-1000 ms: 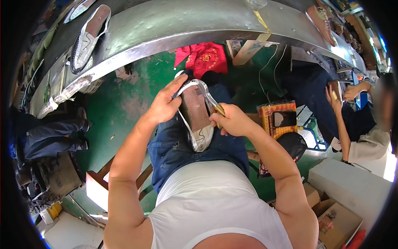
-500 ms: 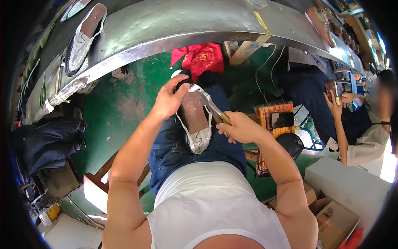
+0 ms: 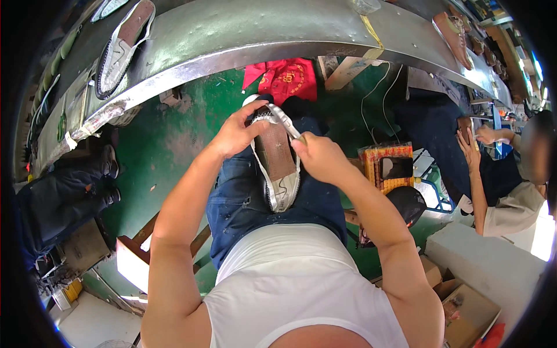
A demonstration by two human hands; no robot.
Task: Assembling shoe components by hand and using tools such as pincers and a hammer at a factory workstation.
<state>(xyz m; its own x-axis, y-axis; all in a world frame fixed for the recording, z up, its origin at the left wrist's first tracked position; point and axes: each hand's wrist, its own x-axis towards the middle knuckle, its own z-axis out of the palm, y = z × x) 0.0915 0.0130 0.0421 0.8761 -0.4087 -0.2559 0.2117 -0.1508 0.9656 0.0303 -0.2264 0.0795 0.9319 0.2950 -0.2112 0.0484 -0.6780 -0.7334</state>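
In the head view, the pale gray shoe with a brown bottom (image 3: pixel 277 155) lies across blue jeans (image 3: pixel 232 209). The left hand (image 3: pixel 237 134) pinches its far end; the right hand (image 3: pixel 320 156) grips a shiny silver metal tool (image 3: pixel 284 119) there. Holding the shoe still should help. A gray metal counter (image 3: pixel 243 26) stands ahead, above green floor (image 3: pixel 145 162).

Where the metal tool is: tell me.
In the head view, the metal tool is above centre in the right hand, tip at the far end of the shoe.
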